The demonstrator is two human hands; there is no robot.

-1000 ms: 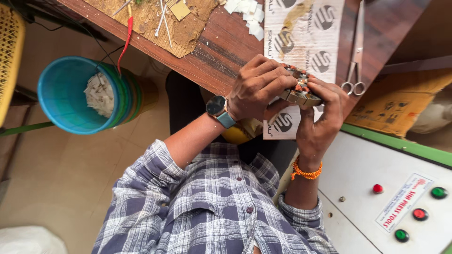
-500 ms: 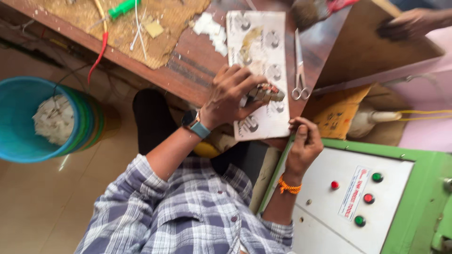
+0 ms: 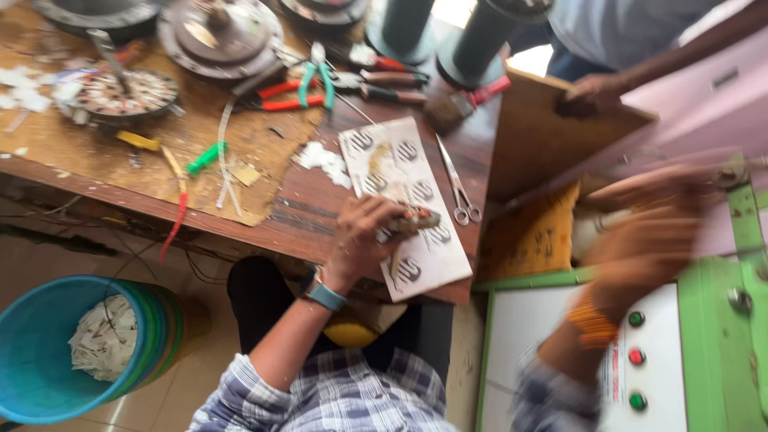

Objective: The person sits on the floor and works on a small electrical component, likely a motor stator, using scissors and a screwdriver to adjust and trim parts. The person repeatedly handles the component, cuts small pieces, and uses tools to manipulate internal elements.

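A small brown part [image 3: 418,220] is held by the left hand [image 3: 362,240] over a printed white sheet [image 3: 412,200] on the wooden table [image 3: 312,212]. Scissors [image 3: 458,186] are seen just beside it, at 3 o'clock. The right hand [image 3: 640,248] is blurred, above a green machine panel [image 3: 552,344]. A blue bucket [image 3: 40,352] is placed at 8 o'clock.

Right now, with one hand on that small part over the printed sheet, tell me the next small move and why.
Probably keep the left hand pinning the small brown part on the printed sheet until the right hand settles. That hand is blurred over the green machine, away from the part, so only one hand steadies it.
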